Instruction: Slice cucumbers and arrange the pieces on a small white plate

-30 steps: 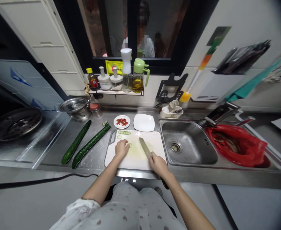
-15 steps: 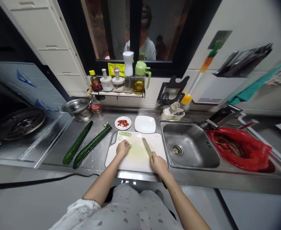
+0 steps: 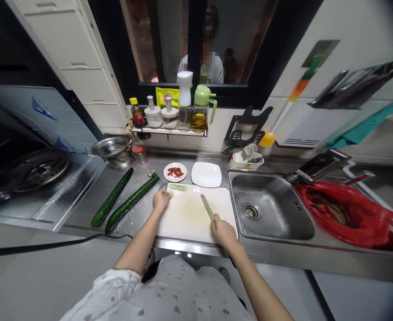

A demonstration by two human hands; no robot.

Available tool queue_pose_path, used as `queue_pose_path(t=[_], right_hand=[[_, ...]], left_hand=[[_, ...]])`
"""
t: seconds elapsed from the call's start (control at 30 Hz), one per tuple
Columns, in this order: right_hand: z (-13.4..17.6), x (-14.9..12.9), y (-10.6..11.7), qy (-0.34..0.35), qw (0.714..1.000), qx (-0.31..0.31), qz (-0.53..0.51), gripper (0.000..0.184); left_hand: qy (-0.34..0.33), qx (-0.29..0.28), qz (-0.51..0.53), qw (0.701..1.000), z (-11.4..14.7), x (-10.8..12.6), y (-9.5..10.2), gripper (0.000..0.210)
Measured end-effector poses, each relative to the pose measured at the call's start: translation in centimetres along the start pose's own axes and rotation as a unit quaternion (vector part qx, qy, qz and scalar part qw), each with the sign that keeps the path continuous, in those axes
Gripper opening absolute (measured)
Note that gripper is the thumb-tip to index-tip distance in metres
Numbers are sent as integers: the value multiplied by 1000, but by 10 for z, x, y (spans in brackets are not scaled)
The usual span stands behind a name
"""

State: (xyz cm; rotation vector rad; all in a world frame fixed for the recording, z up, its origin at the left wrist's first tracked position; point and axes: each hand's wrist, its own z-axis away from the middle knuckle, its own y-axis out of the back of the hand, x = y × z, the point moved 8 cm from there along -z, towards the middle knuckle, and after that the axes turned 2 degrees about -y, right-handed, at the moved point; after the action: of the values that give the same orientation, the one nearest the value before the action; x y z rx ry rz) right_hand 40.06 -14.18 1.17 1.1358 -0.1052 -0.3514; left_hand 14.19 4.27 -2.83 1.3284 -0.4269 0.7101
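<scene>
At the upper left of the white cutting board (image 3: 196, 223), my left hand (image 3: 160, 200) is closed in a pinch, its fingertips on a thin cucumber slice (image 3: 171, 195). Just above it, a row of overlapping cucumber slices (image 3: 178, 187) lies along the board's top edge. My right hand (image 3: 223, 231) is wrapped round the handle of a kitchen knife (image 3: 207, 206), its blade pointing up and left over the board. Two long cucumbers lie left of the board: a whole cucumber (image 3: 112, 197) and a cut cucumber (image 3: 132, 203), with small end pieces (image 3: 151, 173) beside its tip.
Behind the board stand a plate of chopped red pieces (image 3: 175, 172) and a white square plate (image 3: 206, 174). A sink (image 3: 273, 209) lies to the right, with a red plastic bag (image 3: 350, 218) beyond. Left are a steel pot (image 3: 113, 154) and jar (image 3: 139, 154); seasonings line a rack (image 3: 169, 130).
My left hand has moved left and slightly up across the board with a cucumber slice, to where a lone slice lay. My right hand and the knife stay nearly still. The view has shifted slightly.
</scene>
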Motion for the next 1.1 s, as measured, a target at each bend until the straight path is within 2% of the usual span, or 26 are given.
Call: queue_pose_path(t=[0.27,0.5,0.73,0.97,1.1], right_hand=[[0,1,3,-4,1000,-8,-14,30],[10,8,3,4,998,-21,-67,39],[17,16,-9,12,986,-59,-153,57],[22,18,-14,11,967,-30,-251,63],[24,21,-14,-3,974,-15,-228,63]], left_hand=[[-31,-4,-87,996,-7,3,0,9],[-49,0,-100,994,-3,9,3,15],[-124,17,-137,983,5,40,-2,23],[-193,-32,-184,963,8,72,-23,31],[-222,-50,-211,951,7,85,-34,32]])
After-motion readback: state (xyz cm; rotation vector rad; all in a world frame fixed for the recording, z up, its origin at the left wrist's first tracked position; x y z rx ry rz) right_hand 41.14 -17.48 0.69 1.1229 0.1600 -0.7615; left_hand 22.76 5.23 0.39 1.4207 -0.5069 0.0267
